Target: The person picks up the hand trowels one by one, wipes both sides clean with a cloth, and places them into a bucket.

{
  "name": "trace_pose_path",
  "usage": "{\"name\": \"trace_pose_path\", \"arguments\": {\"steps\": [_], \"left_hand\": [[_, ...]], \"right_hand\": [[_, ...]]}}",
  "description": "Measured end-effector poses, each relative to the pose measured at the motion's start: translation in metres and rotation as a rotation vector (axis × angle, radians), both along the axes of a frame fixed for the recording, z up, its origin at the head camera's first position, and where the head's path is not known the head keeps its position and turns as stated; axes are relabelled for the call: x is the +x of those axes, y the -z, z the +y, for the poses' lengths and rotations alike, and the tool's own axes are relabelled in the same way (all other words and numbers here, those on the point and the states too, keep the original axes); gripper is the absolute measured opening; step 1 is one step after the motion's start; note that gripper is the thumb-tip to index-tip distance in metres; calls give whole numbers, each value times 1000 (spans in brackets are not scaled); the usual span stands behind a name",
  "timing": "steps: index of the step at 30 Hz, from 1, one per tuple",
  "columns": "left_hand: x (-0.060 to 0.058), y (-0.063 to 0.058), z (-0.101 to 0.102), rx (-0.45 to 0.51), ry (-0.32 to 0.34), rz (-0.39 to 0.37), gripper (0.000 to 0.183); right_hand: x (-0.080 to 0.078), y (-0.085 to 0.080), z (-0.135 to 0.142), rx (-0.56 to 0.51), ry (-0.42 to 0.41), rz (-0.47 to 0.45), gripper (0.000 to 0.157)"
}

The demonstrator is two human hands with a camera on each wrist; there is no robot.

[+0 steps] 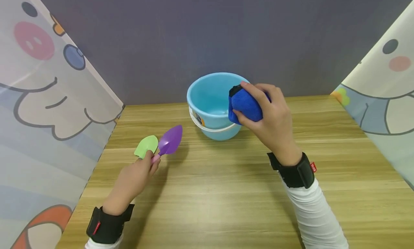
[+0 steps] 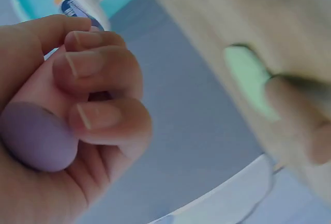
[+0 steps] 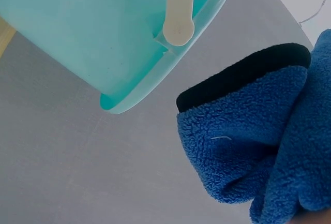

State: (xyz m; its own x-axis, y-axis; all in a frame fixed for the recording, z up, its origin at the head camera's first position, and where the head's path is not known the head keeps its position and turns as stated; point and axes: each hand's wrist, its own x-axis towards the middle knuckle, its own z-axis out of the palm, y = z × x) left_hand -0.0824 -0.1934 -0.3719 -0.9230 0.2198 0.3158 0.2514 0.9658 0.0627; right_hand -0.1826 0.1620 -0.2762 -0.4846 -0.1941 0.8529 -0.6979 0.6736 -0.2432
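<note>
My left hand (image 1: 132, 179) grips the pink handle of a purple toy shovel (image 1: 170, 139), its blade pointing up and right. In the left wrist view the fingers curl round that handle, and its rounded purple end (image 2: 39, 137) shows by the palm. Beside the hand is a light green shovel blade (image 1: 147, 145); the hand hides its rear part. My right hand (image 1: 275, 116) holds a bunched blue cloth (image 1: 247, 105) with a black edge. That cloth is at the right rim of a light blue bucket (image 1: 210, 123), overlapping it in the head view but apart in the right wrist view.
The bucket stands upright near the back of the wooden table (image 1: 207, 198), its white handle (image 1: 197, 121) hanging down in front. Behind it rises a grey panel (image 1: 226, 33). Cartoon-printed panels (image 1: 32, 134) flank the table on both sides.
</note>
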Motion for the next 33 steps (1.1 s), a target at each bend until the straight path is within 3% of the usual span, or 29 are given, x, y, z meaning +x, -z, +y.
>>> {"name": "trace_pose_path", "arguments": {"steps": [4, 11, 18, 25, 33], "left_hand": [[-3, -23, 4, -32, 3, 23, 25], [-14, -63, 14, -46, 24, 142, 28], [-29, -95, 33, -60, 99, 268, 29], [-45, -109, 72, -76, 182, 331, 29], [-56, -108, 112, -73, 250, 346, 33]], "right_hand": [[0, 0, 1, 6, 3, 2, 64], [2, -3, 1, -1, -2, 7, 64], [2, -4, 1, -12, -11, 47, 61], [7, -7, 0, -65, -18, 71, 61], [18, -12, -6, -146, -85, 148, 61]]}}
